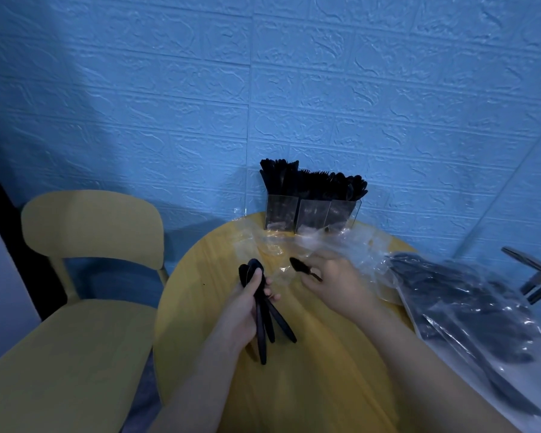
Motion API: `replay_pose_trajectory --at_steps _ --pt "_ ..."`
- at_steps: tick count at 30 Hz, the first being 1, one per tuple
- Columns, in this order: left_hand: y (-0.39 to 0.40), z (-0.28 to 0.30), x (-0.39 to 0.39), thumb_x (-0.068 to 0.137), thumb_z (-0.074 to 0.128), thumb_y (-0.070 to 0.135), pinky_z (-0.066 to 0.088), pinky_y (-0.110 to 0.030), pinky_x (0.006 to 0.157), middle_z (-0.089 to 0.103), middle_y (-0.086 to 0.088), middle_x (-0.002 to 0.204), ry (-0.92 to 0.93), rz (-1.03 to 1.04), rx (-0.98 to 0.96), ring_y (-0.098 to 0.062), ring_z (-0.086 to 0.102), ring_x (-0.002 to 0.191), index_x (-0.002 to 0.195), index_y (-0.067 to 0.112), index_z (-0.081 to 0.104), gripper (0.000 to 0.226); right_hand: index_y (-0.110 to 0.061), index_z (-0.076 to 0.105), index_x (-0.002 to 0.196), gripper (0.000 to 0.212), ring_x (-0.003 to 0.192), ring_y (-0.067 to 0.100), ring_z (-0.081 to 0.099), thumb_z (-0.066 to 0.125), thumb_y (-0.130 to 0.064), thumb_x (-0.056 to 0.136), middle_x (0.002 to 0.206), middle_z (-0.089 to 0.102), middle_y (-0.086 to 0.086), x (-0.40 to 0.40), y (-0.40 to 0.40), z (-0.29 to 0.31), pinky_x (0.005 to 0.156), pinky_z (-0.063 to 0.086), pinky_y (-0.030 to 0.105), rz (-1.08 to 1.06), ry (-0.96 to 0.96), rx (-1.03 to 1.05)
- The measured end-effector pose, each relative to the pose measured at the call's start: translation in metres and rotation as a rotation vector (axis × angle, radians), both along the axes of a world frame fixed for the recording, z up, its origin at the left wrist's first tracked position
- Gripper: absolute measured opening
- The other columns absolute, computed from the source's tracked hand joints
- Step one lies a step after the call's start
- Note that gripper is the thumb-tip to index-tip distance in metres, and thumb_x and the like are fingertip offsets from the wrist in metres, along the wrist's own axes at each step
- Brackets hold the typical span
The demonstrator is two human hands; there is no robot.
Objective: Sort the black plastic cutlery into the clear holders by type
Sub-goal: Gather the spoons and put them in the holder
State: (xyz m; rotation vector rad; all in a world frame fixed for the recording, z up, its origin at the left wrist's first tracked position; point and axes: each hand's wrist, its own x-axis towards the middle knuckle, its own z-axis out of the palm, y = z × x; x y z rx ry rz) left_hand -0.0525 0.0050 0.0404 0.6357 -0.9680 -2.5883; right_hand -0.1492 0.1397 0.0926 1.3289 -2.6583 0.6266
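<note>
While no writing or label can be read anywhere, the room shows plainly: a blue wall (294, 89) embossed like brickwork stands behind a round yellow bench (200, 276). At the far left a yellow chair (91, 229) sits just beside the bench, its seat reaching toward the near edge.

Left of centre, the left hand (247, 304) hovers over the bench with its forearm coming up from the lower edge; its grip is clenched round a bundle of black spoons (263, 320), bowls pointing away toward the wall and handles fanning out below the palm.

At the back of the bench, against the wall, stand the clear holders (313, 214), three compartments side by side, each packed with black cutlery standing upright. Crumpled clear wrap (275, 242) lies on the bench in front of them.

Right of centre, the right hand (334, 282) is raised a little over the bench, pinching a single black spoon (300, 266) by its handle, bowl pointing left toward the other hand.

At the right edge a clear bag of black cutlery (469, 310) lies on a paler surface, near a metal bracket (534, 276).
</note>
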Motion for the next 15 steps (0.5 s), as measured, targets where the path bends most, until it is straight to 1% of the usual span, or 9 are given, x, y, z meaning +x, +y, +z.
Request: replay_pose_trajectory --at_steps 1,3,5,6,9,10,12,13,15 --pt "0.001 0.004 -0.003 0.096 0.053 0.017 0.053 -0.031 0.069 0.059 -0.003 0.07 0.01 -0.001 -0.009 -0.013 0.057 0.06 0.108 0.007 0.053 0.016 -0.018 0.069 0.103 0.019 0.067 0.0 0.051 0.057 -0.029 0.093 0.084 0.059 -0.01 0.002 -0.001 0.01 0.058 0.04 0.014 -0.003 -0.043 -0.041" --pt "0.003 0.013 -0.013 0.097 0.05 0.015 0.053 -0.03 0.073 0.065 -0.003 0.071 0.036 -0.003 -0.068 -0.015 0.067 0.069 0.107 0.006 0.054 0.014 -0.023 0.065 0.083 0.014 0.054 -0.002 0.044 0.059 -0.031 0.092 0.067 0.053 -0.014 0.004 -0.005 0.028 0.05 0.034 0.013 -0.008 -0.137 -0.072" --pt "0.007 0.023 -0.022 0.098 0.047 0.015 0.053 -0.029 0.073 0.071 -0.002 0.076 0.05 -0.016 -0.151 -0.016 0.07 0.076 0.106 0.009 0.057 0.013 -0.027 0.054 0.063 0.029 0.05 -0.001 0.043 0.061 -0.03 0.091 0.058 0.048 -0.013 0.003 -0.011 0.039 0.049 0.034 0.012 -0.01 -0.207 -0.101" --pt "0.01 0.027 -0.027 0.099 0.046 0.016 0.053 -0.03 0.074 0.073 -0.002 0.079 0.047 -0.026 -0.192 -0.015 0.07 0.077 0.107 0.011 0.058 0.015 -0.03 0.05 0.058 0.034 0.05 -0.001 0.044 0.063 -0.031 0.09 0.057 0.047 -0.013 0.003 -0.014 0.043 0.048 0.033 0.012 -0.011 -0.239 -0.117" --pt "0.02 0.042 -0.035 0.101 0.041 0.02 0.056 -0.036 0.076 0.073 -0.005 0.083 0.018 -0.07 -0.268 -0.016 0.07 0.071 0.104 0.014 0.059 0.019 -0.029 0.047 0.057 0.036 0.046 -0.005 0.048 0.063 -0.031 0.09 0.056 0.049 -0.012 0.002 -0.02 0.046 0.045 0.035 0.008 -0.022 -0.319 -0.16" --pt "0.023 0.045 -0.037 0.102 0.039 0.022 0.057 -0.036 0.072 0.071 -0.006 0.082 -0.001 -0.086 -0.284 -0.017 0.068 0.067 0.103 0.014 0.058 0.021 -0.026 0.048 0.058 0.035 0.045 -0.004 0.048 0.062 -0.031 0.091 0.056 0.049 -0.01 0.001 -0.021 0.045 0.044 0.035 0.008 -0.033 -0.33 -0.174" --pt "0.03 0.05 -0.044 0.104 0.036 0.026 0.055 -0.033 0.055 0.063 -0.008 0.077 -0.043 -0.103 -0.309 -0.016 0.057 0.052 0.1 0.014 0.056 0.024 -0.018 0.05 0.062 0.035 0.049 0.002 0.047 0.059 -0.035 0.092 0.059 0.048 -0.006 -0.004 -0.022 0.041 0.046 0.033 0.013 -0.06 -0.283 -0.183" --pt "0.033 0.051 -0.049 0.104 0.034 0.029 0.051 -0.031 0.047 0.057 -0.007 0.074 -0.063 -0.108 -0.316 -0.013 0.048 0.044 0.098 0.013 0.053 0.025 -0.015 0.051 0.064 0.036 0.054 0.006 0.046 0.057 -0.037 0.092 0.062 0.047 -0.005 -0.008 -0.021 0.04 0.051 0.033 0.019 -0.073 -0.219 -0.165" --pt "0.037 0.053 -0.059 0.103 0.033 0.037 0.041 -0.026 0.042 0.047 -0.003 0.067 -0.084 -0.138 -0.332 -0.009 0.036 0.039 0.099 0.013 0.051 0.031 -0.015 0.05 0.069 0.036 0.066 0.013 0.044 0.05 -0.04 0.095 0.07 0.042 -0.004 -0.017 -0.017 0.038 0.059 0.03 0.025 -0.095 -0.122 -0.12"
